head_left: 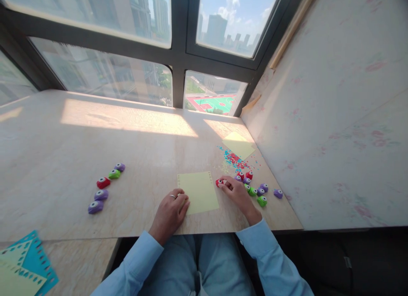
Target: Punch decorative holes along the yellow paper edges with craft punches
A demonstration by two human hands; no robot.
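A pale yellow sheet (200,192) lies on the table before me, with small punched holes along its left and right edges. My left hand (171,209) rests on the sheet's left edge, fingers curled, a ring on one finger; nothing else shows in it. Just right of the sheet, my right hand (237,194) pinches a small red punch (219,183) with an eye-like spot. Several purple, green and red punches lie beside and beyond my right hand, among them a green one (262,201) and a purple one (278,194).
Red and blue paper bits (235,160) lie scattered near another yellow sheet (239,145) at the back right. Several punches, one red (103,182), form a slanting row at left. Blue punched paper (40,253) sits at lower left. A wall borders the table's right side.
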